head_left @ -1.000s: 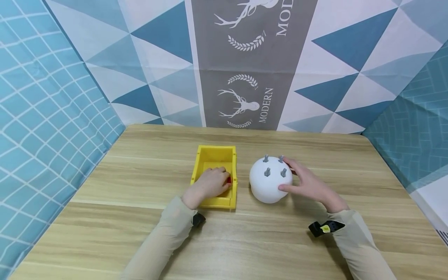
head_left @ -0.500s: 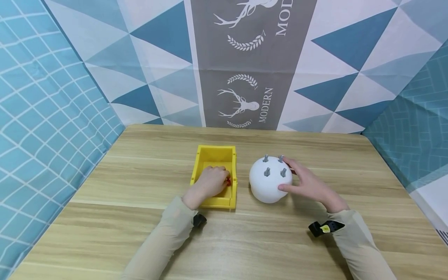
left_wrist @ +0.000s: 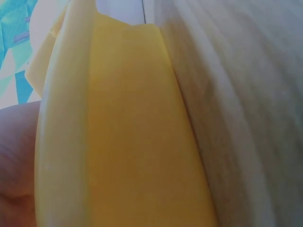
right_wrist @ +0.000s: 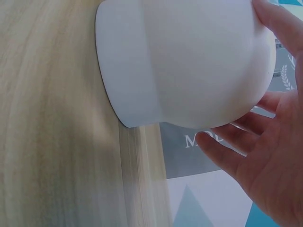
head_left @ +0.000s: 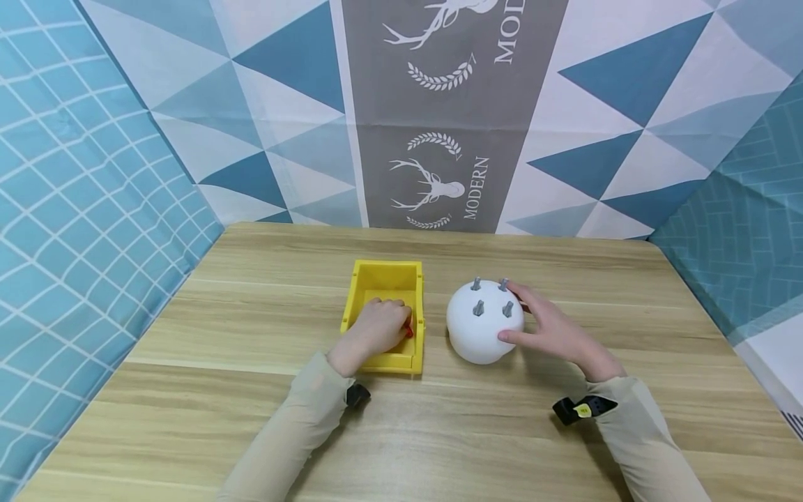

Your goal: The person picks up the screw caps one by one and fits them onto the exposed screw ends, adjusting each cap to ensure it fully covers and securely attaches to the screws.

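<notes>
My left hand [head_left: 378, 326] reaches down into a yellow plastic bin [head_left: 390, 277], its fingers bent toward the floor of the bin. A small red piece [head_left: 410, 332] shows at the fingertips, mostly covered by them; its kind is too small to make out. In the left wrist view the bin's outer wall [left_wrist: 142, 118] fills the middle. My right hand [head_left: 544, 326] holds a white rounded body [head_left: 475, 341] from its right side, thumb near and fingers behind. Several grey bolts [head_left: 479, 308] stick up from its top. The right wrist view shows its wider base [right_wrist: 125, 61] on the table.
Bin and white body stand side by side on a wood-grain table [head_left: 251, 404], with a narrow gap between them. A patterned cloth backdrop [head_left: 301, 104] rises behind the table's far edge, and blue tiled sheets [head_left: 81, 209] hang at the sides.
The red piece at my left fingertips has shifted slightly toward me and shows differently. The left fingers have moved a little; the right hand and white body hold still.
</notes>
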`<state>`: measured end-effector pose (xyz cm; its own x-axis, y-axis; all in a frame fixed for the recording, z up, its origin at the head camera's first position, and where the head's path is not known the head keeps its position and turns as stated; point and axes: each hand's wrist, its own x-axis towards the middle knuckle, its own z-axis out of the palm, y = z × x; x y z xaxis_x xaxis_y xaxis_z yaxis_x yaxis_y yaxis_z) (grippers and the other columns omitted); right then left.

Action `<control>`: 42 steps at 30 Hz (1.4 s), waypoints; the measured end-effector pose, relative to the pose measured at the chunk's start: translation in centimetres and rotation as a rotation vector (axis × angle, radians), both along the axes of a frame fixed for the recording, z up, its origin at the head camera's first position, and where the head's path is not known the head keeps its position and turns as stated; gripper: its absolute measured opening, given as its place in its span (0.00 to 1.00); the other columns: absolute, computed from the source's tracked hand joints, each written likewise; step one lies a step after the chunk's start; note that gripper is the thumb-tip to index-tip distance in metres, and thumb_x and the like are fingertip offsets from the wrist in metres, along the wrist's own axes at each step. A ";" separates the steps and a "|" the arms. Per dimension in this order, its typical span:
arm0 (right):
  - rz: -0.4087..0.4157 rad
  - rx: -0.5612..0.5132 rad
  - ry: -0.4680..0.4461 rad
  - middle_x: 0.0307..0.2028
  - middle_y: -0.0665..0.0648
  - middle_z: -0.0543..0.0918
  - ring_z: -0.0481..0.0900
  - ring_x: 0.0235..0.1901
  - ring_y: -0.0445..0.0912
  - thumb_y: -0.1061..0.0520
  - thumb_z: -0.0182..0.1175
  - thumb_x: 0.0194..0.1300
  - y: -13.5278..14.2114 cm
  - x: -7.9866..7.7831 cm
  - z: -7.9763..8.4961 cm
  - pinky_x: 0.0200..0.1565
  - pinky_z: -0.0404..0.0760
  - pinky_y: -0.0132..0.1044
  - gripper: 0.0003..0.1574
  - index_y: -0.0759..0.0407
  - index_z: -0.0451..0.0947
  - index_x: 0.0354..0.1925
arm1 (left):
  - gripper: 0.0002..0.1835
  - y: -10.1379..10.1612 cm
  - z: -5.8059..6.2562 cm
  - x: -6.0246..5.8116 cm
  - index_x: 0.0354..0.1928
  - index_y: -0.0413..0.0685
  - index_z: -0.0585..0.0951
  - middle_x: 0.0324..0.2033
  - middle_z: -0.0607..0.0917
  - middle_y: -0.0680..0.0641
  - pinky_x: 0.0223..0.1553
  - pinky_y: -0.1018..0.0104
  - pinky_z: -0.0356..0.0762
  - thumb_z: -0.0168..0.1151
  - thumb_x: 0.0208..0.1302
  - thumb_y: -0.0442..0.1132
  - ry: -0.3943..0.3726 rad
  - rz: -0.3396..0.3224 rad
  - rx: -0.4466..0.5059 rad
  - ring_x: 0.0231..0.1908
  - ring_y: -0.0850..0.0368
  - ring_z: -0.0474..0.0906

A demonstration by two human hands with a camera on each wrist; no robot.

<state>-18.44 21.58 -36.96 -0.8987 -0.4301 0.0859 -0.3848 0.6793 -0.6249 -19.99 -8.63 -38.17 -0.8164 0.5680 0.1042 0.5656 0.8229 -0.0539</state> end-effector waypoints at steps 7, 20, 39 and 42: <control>-0.005 0.003 -0.005 0.65 0.62 0.59 0.64 0.59 0.59 0.38 0.65 0.50 0.0 0.0 0.0 0.56 0.63 0.61 0.58 0.58 0.48 0.68 | 0.05 0.0 0.1 0.1 0.26 0.50 0.76 0.24 0.77 0.52 0.29 0.64 0.67 0.61 0.55 0.41 -0.015 -0.002 0.001 0.26 0.57 0.75; -0.007 0.006 -0.010 0.66 0.63 0.57 0.63 0.60 0.60 0.38 0.65 0.50 -0.1 0.0 0.1 0.56 0.63 0.61 0.59 0.59 0.47 0.69 | 0.09 0.1 0.6 0.2 0.26 0.51 0.74 0.22 0.75 0.55 0.32 0.65 0.67 0.62 0.56 0.46 -0.103 0.006 0.049 0.25 0.61 0.71; 0.011 0.000 -0.033 0.67 0.62 0.55 0.60 0.62 0.59 0.38 0.63 0.51 0.1 0.0 0.0 0.58 0.62 0.60 0.59 0.58 0.45 0.69 | 0.04 0.1 0.6 0.2 0.27 0.48 0.73 0.21 0.73 0.54 0.32 0.66 0.67 0.58 0.55 0.34 -0.133 -0.017 0.118 0.22 0.59 0.67; 0.012 -0.002 -0.042 0.66 0.63 0.55 0.60 0.62 0.59 0.38 0.63 0.51 0.0 0.1 0.1 0.58 0.61 0.60 0.59 0.58 0.45 0.69 | 0.02 0.1 0.6 0.1 0.29 0.47 0.74 0.22 0.73 0.53 0.32 0.66 0.69 0.57 0.56 0.34 -0.137 -0.020 0.121 0.23 0.59 0.68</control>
